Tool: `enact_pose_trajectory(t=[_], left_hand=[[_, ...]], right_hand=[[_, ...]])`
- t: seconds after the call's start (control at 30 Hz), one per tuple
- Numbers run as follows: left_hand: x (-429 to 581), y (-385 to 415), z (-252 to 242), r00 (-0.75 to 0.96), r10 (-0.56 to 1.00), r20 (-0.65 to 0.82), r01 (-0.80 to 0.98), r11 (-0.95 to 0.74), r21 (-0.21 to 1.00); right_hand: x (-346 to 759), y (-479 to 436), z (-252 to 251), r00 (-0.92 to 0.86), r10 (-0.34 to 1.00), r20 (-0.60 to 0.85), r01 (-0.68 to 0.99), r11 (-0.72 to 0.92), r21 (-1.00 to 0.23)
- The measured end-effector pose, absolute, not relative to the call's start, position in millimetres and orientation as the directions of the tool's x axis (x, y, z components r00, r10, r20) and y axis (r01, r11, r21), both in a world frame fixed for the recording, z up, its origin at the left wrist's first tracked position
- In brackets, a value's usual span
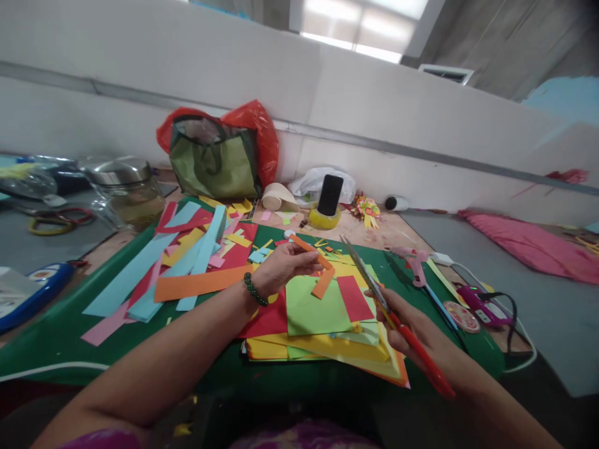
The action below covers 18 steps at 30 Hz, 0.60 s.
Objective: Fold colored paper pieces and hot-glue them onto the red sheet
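Observation:
My left hand (pixel 284 267), with a green bead bracelet at the wrist, pinches a bent orange paper strip (pixel 324 282) above a light green sheet (pixel 311 315). In my right hand (pixel 412 321) is a pair of scissors (pixel 414 349) with red handles. Their blades point up and away, to the right of the strip and apart from it. A red paper piece (pixel 354 298) lies between the hands. Underneath is a stack of yellow and orange paper (pixel 322 350). Long light blue strips (pixel 116 280) and a wider orange strip (pixel 196 284) lie to the left.
A phone (pixel 330 194) stands in a yellow tape roll (pixel 324 218) at the back. To the right are a pink glue gun (pixel 415 263) and a purple device (pixel 484 305) with cables. A green bag (pixel 215 162) and a glass jar (pixel 128 193) stand at the back left.

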<state>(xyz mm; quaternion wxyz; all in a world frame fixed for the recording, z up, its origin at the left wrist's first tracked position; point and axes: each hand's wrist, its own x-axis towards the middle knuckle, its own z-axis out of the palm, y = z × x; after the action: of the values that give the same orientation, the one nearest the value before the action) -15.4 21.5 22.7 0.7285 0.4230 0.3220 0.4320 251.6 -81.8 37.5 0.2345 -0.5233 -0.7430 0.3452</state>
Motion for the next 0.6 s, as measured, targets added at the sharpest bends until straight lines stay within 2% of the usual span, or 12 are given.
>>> enact_pose_trajectory(t=[0.17,0.47,0.6], left_hand=[[-13.8,17.3,26.3,0.420,0.901,-0.107,-0.358,0.273,0.893],[-9.2,12.1,24.6,0.408,0.902,-0.145,-0.329,0.293,0.898],[-9.3,12.9,23.6,0.415,0.900,-0.129,-0.322,0.279,0.905]], right_hand=[[262.4,-90.8,24.6,-0.386,0.915,-0.120,0.696,0.204,-0.688],[244.4,-99.7,12.9,-0.364,0.932,-0.010,0.614,0.231,-0.755],[241.9,-98.0,17.7,-0.279,0.960,-0.001,0.584,0.169,-0.794]])
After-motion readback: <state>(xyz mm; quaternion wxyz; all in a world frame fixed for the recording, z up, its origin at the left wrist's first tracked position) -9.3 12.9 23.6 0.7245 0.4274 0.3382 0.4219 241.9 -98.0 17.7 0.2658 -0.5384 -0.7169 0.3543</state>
